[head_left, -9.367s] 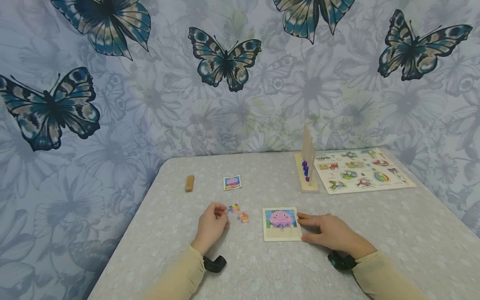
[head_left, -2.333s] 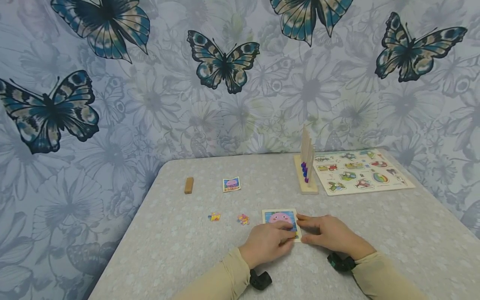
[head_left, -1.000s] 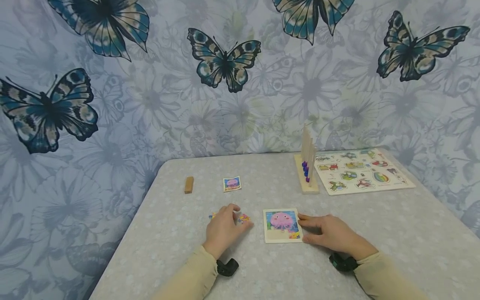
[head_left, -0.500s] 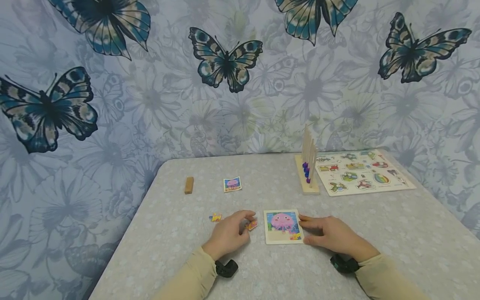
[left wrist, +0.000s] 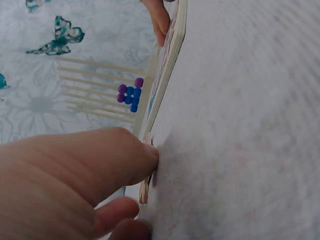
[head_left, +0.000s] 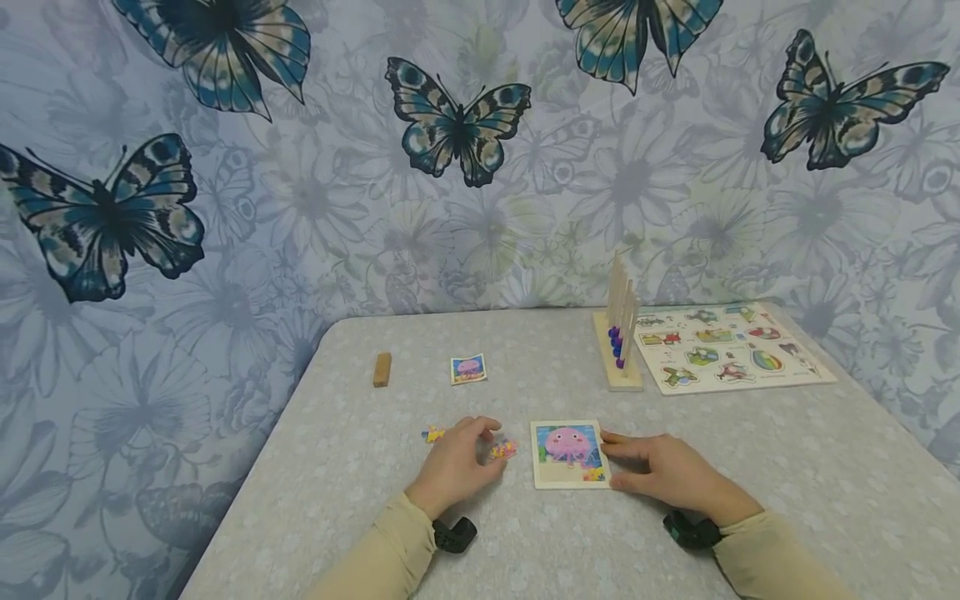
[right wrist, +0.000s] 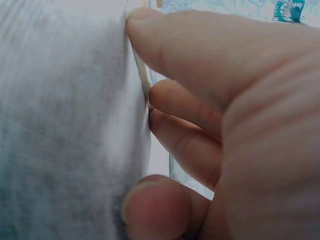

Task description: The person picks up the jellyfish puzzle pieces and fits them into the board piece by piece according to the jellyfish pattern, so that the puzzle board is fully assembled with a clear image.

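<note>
A square wooden puzzle board with a pink octopus picture lies on the table; a bare wooden strip shows along its lower left, and a yellow-orange piece sits in its lower right corner. My right hand rests its thumb and extended fingers along the board's right edge, also seen in the right wrist view. Left of the board, my left hand has thumb and fingers about a small colourful puzzle piece. In the left wrist view, the thumb overlaps that piece, seen edge-on. Another puzzle piece lies partly hidden behind the left hand.
A small octopus picture card and a wooden block lie farther back. At the back right stand a wooden peg rack with blue and purple beads and, beside it, a flat picture board. The wall is right behind the table.
Earlier, the left hand worked at the board, where the corner piece appeared. It then moved left to the nearer loose piece, which has since shifted slightly right and turned. The right hand stays at the board.
</note>
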Demonstrator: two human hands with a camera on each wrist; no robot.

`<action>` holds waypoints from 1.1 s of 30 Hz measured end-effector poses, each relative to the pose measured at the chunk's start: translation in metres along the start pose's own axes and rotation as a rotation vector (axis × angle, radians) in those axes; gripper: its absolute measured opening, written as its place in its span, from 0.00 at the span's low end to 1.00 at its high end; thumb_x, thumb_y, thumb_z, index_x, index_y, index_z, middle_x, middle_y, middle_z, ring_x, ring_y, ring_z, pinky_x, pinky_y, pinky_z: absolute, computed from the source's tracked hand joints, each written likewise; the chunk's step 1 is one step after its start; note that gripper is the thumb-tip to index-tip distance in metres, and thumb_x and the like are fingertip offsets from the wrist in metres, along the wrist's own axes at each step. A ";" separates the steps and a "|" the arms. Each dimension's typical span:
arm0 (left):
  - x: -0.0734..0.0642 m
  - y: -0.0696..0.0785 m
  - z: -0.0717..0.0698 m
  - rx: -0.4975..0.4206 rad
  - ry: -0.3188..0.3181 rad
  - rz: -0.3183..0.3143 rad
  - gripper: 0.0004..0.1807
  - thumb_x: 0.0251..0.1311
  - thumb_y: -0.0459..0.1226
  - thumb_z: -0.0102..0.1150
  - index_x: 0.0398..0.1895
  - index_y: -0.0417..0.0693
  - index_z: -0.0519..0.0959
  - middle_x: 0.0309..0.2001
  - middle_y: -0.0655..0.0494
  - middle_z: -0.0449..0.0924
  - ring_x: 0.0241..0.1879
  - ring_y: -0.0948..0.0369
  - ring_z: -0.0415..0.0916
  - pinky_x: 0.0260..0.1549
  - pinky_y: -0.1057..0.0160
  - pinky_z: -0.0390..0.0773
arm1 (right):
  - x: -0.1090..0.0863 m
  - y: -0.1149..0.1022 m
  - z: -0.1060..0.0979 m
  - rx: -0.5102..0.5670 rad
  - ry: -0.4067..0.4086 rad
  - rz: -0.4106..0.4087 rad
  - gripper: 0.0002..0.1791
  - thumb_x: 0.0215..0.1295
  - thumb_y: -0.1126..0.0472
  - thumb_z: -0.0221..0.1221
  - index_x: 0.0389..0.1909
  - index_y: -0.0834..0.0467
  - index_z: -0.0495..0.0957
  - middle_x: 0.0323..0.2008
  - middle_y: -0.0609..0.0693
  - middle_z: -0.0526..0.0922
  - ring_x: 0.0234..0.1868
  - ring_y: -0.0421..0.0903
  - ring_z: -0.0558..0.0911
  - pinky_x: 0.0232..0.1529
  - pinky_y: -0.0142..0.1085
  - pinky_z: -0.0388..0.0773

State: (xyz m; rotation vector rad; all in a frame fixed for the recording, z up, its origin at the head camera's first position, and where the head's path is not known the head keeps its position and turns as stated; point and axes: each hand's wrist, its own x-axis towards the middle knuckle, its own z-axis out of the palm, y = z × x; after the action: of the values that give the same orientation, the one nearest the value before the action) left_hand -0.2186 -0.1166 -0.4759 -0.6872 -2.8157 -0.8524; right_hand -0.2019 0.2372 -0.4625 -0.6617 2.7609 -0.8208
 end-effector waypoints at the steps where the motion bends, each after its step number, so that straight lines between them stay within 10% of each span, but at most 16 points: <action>1: 0.000 0.000 -0.001 -0.015 -0.003 0.002 0.24 0.60 0.42 0.72 0.60 0.49 0.80 0.43 0.59 0.82 0.28 0.67 0.70 0.27 0.68 0.71 | 0.000 0.000 0.000 -0.001 0.003 -0.002 0.34 0.63 0.35 0.66 0.67 0.46 0.79 0.71 0.40 0.74 0.68 0.53 0.78 0.59 0.54 0.79; 9: -0.001 0.002 -0.006 -0.099 0.008 0.029 0.18 0.62 0.38 0.71 0.55 0.51 0.83 0.44 0.60 0.82 0.25 0.73 0.69 0.27 0.70 0.73 | 0.003 0.001 0.001 -0.023 0.014 -0.019 0.34 0.62 0.34 0.66 0.67 0.44 0.79 0.70 0.38 0.74 0.64 0.45 0.78 0.51 0.34 0.78; 16: 0.002 0.033 -0.002 -0.245 -0.116 0.153 0.12 0.66 0.37 0.67 0.52 0.55 0.88 0.45 0.61 0.79 0.23 0.74 0.71 0.24 0.72 0.75 | 0.002 0.001 0.000 -0.021 -0.022 -0.028 0.35 0.63 0.34 0.65 0.67 0.46 0.79 0.71 0.42 0.73 0.37 0.32 0.74 0.40 0.30 0.71; 26: 0.018 0.073 0.020 0.043 -0.219 0.294 0.12 0.67 0.37 0.66 0.51 0.55 0.89 0.40 0.63 0.79 0.29 0.76 0.66 0.27 0.78 0.68 | 0.000 0.006 -0.001 -0.014 -0.002 -0.072 0.35 0.65 0.36 0.65 0.68 0.50 0.78 0.72 0.45 0.73 0.31 0.29 0.73 0.41 0.29 0.71; 33: 0.013 0.066 0.030 0.003 -0.191 0.261 0.13 0.70 0.40 0.65 0.55 0.56 0.88 0.46 0.62 0.78 0.26 0.77 0.66 0.27 0.78 0.68 | 0.000 0.004 -0.001 -0.031 -0.006 -0.075 0.34 0.66 0.36 0.64 0.68 0.49 0.78 0.72 0.44 0.73 0.46 0.30 0.79 0.48 0.31 0.77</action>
State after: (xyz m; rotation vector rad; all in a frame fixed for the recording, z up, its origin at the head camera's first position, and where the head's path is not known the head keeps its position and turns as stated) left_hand -0.1997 -0.0459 -0.4652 -1.1615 -2.7971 -0.7721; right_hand -0.2038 0.2404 -0.4637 -0.7768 2.7636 -0.7903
